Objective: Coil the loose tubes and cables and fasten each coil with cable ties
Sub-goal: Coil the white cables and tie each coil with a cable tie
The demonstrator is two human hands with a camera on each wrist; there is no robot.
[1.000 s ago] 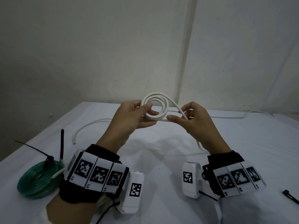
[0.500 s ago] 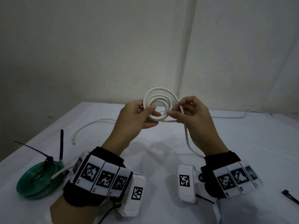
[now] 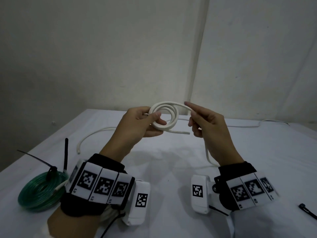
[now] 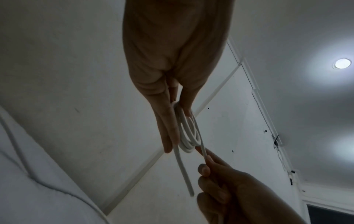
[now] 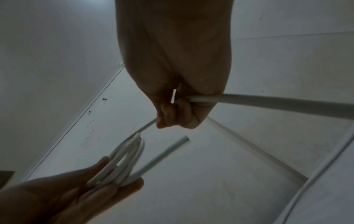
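My left hand [image 3: 147, 124] pinches a small coil of white tube [image 3: 164, 115] above the table, thumb on top and fingers beneath. The tube's short free end [image 3: 181, 132] sticks out to the right below the coil. My right hand [image 3: 204, 121] grips the running length of the same tube [image 3: 207, 155] just right of the coil, and the tube trails down past the wrist. In the left wrist view the coil [image 4: 188, 136] sits between the fingers. In the right wrist view the tube [image 5: 268, 103] passes through the curled fingers.
A green tube coil [image 3: 40, 191] fastened with a black cable tie [image 3: 51, 169] lies at the table's left edge. A loose white tube [image 3: 92, 136] lies on the white table [image 3: 171, 165] behind my left arm. Another black cable tie [image 3: 307, 210] lies at the right edge. A thin white cable [image 3: 257, 124] runs along the back.
My right hand has moved right, away from the coil, sliding along the tube and drawing a new loop over the top. The left hand keeps holding the coil.
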